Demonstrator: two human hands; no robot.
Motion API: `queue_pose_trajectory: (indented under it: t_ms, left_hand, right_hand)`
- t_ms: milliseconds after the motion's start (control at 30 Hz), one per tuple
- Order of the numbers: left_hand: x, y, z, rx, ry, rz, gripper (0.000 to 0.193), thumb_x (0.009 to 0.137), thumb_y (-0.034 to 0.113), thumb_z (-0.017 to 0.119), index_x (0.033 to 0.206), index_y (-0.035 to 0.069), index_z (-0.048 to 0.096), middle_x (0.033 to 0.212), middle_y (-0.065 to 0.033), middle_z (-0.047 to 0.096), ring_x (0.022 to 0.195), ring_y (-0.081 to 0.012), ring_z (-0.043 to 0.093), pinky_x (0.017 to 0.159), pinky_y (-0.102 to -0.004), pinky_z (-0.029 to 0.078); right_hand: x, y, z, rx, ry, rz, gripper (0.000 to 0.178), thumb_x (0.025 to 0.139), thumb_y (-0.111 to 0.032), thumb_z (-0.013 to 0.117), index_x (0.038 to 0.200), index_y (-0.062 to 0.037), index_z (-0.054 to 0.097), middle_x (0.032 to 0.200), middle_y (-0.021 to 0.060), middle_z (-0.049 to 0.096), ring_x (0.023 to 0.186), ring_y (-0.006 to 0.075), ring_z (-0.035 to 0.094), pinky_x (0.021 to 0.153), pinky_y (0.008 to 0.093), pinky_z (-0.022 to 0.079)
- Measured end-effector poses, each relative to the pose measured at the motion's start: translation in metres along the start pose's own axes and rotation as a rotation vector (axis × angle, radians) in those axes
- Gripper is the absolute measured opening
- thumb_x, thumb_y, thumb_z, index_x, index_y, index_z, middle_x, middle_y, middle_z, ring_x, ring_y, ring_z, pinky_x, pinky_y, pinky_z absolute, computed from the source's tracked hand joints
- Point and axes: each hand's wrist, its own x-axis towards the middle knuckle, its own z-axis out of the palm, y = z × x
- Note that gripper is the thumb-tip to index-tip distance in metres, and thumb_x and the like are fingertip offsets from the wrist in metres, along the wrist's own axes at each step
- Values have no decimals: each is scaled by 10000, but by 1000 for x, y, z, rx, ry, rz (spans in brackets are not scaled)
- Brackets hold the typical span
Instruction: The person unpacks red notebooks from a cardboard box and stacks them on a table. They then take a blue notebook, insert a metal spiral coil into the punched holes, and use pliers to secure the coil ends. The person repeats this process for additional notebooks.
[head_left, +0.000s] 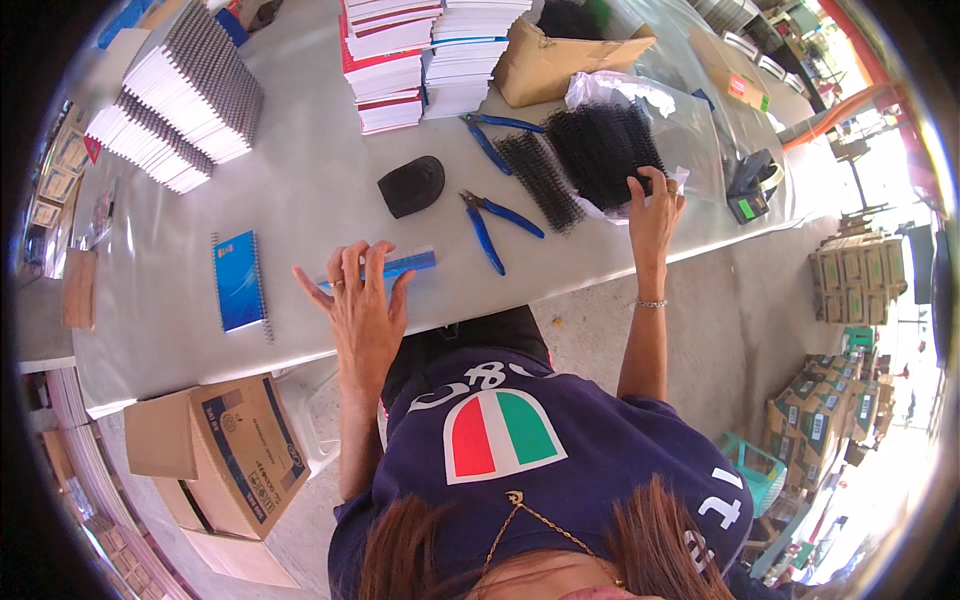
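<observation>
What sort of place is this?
Probably a small bookbinding workshop. The table holds a pile of black plastic binding coils, a tall stack of coil-bound books and two pairs of blue-handled cutters.

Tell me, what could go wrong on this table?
The black coils by the right fingers might snag on each other. The blue-handled pliers nearest the person lie close to the edge of the table, so a bump might knock them off. The spiral-bound books are piled high, so they could slide.
</observation>
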Motion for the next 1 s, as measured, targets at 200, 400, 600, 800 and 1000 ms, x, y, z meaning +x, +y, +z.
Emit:
queue_pose_trajectory:
  t_ms: [200, 400, 600, 800, 1000]
  left_hand:
    - [1, 14, 13, 19, 108, -121, 455, 747, 465, 785, 1015, 143, 608, 1284, -22, 459, 1297, -271, 399, 1110, -679, 61]
    - [7, 14, 29, -47, 207, -215, 579, 596, 523, 870, 918, 123, 604, 1257, -26, 509, 1274, -292, 424, 1062, -673, 187]
    - [9, 15, 40, -24, 309, -202, 513, 620, 466, 881, 859, 116, 590, 1166, -37, 568, 1238, -297, 449, 1037, -655, 236]
    - [8, 18, 43, -20, 314, -186, 448, 647, 431, 871, 822, 128, 592, 1131, -30, 564, 1196, -288, 463, 1031, -630, 242]
    - [7, 14, 41, -14, 333, -167, 454, 626, 443, 875, 809, 133, 597, 1100, -27, 557, 1166, -297, 476, 1021, -605, 250]
  right_hand:
    - [1, 6, 5, 36, -26, 63, 239, 827, -213, 721, 1031, -116, 645, 1031, 104, 640, 1059, 350, 534, 960, 476, 363]
    - [11, -5, 2, 71, -55, 189, 254, 828, -208, 724, 1059, -120, 669, 943, 68, 653, 1000, 306, 523, 888, 439, 357]
    - [11, -1, 1, 137, -66, 213, 191, 814, -163, 709, 982, -94, 649, 1019, 122, 649, 1022, 343, 517, 907, 475, 311]
    - [14, 0, 4, 60, -84, 147, 181, 818, -129, 697, 981, -88, 629, 980, 105, 638, 1021, 318, 517, 913, 468, 320]
    - [9, -6, 13, -4, -17, 117, 167, 800, -99, 671, 951, -65, 609, 990, 145, 607, 1015, 324, 506, 868, 470, 343]
